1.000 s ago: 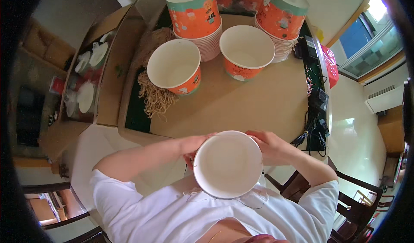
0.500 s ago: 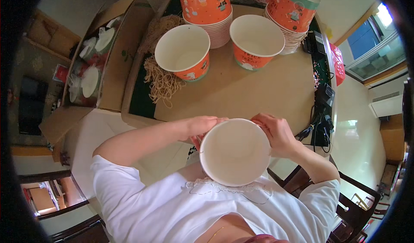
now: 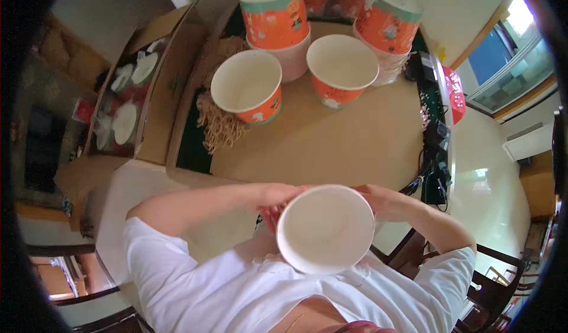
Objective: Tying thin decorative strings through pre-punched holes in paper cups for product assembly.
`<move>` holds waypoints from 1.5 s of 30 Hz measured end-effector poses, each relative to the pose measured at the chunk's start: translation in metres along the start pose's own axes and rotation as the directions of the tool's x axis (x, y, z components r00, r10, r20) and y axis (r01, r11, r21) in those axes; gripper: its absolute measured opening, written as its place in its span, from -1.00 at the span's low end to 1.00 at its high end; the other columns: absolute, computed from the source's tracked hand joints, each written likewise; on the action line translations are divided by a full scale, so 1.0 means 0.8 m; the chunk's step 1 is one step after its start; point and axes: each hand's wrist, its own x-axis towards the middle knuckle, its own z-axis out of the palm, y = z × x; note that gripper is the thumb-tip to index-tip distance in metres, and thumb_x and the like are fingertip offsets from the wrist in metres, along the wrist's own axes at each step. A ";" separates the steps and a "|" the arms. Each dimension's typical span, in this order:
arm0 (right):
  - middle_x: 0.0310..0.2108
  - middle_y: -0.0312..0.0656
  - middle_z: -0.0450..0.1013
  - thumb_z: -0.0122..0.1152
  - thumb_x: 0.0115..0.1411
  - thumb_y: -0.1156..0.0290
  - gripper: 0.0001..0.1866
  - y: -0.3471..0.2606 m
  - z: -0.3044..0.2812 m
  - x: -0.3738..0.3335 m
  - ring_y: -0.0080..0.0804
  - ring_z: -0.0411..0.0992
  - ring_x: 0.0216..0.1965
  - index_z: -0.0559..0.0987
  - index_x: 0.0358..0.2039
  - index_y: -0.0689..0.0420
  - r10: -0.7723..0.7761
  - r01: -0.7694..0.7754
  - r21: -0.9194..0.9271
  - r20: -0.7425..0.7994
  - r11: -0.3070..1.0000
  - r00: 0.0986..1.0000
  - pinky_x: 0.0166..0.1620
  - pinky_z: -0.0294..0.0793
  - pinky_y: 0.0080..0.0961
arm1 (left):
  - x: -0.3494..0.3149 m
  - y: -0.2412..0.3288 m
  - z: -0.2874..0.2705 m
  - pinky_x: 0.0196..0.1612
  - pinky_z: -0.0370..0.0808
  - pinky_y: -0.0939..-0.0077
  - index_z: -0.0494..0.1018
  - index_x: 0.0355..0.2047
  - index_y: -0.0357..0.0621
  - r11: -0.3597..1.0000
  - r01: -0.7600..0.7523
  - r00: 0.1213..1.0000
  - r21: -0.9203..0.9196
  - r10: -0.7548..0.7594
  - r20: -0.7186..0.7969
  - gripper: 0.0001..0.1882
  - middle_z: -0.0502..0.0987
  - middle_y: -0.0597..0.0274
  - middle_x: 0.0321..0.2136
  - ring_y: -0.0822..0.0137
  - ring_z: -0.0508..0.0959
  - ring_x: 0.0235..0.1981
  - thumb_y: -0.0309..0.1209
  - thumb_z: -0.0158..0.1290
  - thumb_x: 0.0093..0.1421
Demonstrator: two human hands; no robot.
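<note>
A round paper bucket (image 3: 325, 232), white inside, is held in front of my chest with its open mouth facing up toward me. My left hand (image 3: 277, 204) is closed on its left side, and my right hand (image 3: 377, 200) grips its upper right side. Most of the fingers are hidden behind the bucket. On the cardboard-covered table, two orange printed paper buckets stand upright: a left one (image 3: 260, 113) beside a tangle of beige cord (image 3: 219, 123), and a right one (image 3: 334, 93).
Behind them stand two stacks of upturned buckets, a left stack (image 3: 275, 25) and a right stack (image 3: 387, 28). Black adapters and cables (image 3: 436, 155) line the table's right edge near a red package (image 3: 454, 93). An opened carton (image 3: 160, 96) holds white round items at left.
The table and its buckets appear shifted a little in the picture. The held bucket and both hands sit slightly lower, and the right hand is more hidden behind the bucket.
</note>
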 end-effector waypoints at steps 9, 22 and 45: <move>0.13 -0.05 0.28 -0.13 0.32 0.47 -0.51 -0.183 -0.096 -0.139 -0.31 0.24 0.17 0.15 0.26 0.13 -0.915 0.427 -0.813 -0.388 0.396 0.111 0.15 0.25 -0.44 | -0.131 0.202 0.087 0.17 0.26 0.09 -0.14 0.28 -0.27 -0.197 0.086 -0.310 0.977 0.926 0.214 -0.09 0.06 -0.48 0.16 -0.31 0.21 0.15 -0.05 0.10 0.14; 0.05 -0.10 0.38 -0.20 0.30 0.56 -0.63 -0.317 -0.387 -0.036 -0.41 0.28 0.12 0.37 0.10 0.24 -0.846 0.568 -0.814 -0.385 0.122 -0.369 0.17 0.23 -0.49 | -0.071 0.478 0.003 0.28 0.01 0.02 -0.25 0.31 -0.27 -0.323 0.109 -0.662 0.940 0.682 0.311 0.02 -0.17 -0.45 0.24 -0.33 -0.05 0.27 -0.33 0.22 0.03; -0.01 -0.15 0.43 -0.24 -0.02 0.83 -0.42 -0.184 -0.501 0.046 -0.39 0.39 0.01 0.43 0.02 0.20 -0.734 0.685 -0.551 -0.679 0.476 -0.035 0.04 0.34 -0.52 | -0.035 0.443 -0.030 0.20 0.15 -0.02 0.13 0.25 0.13 -0.306 0.318 -0.266 0.897 0.880 0.394 -0.22 0.16 0.03 0.19 -0.06 0.19 0.20 -0.32 0.20 0.02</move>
